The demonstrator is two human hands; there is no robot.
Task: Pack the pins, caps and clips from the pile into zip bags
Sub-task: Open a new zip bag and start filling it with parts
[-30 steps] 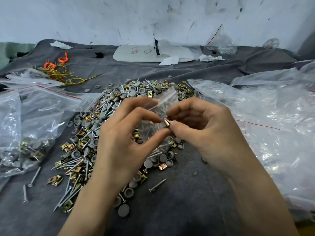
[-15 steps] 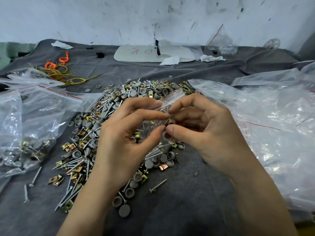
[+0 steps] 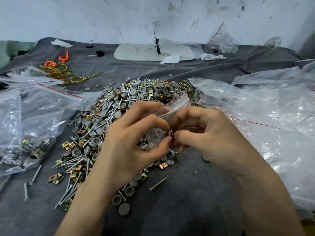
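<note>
A grey cloth (image 3: 187, 206) covers a work surface strewn with small hardware, seen from above.

At far left lie filled bags (image 3: 34, 126), already holding caps and clips. Just right of them the pile (image 3: 122, 99) of silver pins, grey caps and brass clips spreads beneath and beyond the hands. A lot of it is unpacked, so the task looks far from finished.

Compared with a second ago, both hands sit slightly lower and have drawn closer together. The left hand (image 3: 129, 142) grips the body of a small zip bag (image 3: 177, 106), with fingers and thumb curled round the clear plastic. The metal piece (image 3: 171, 133), which showed plainly between the fingertips before, is now mostly hidden at the bag's side. The right hand (image 3: 209, 138) pinches it with thumb and forefinger pressed together. It is too small to tell whether it is a clip or a pin. It is probably being pushed in, so this bag is partly filled, with a few coppery bits visible inside.

The small zip bag's long axis runs from lower left, inside the left hand's grip, to upper right. Its red-lined top edge now leans further right, pointing up and away from the person. The metal piece stands roughly upright.

At far right, empty bags (image 3: 272, 120) lie heaped.
</note>
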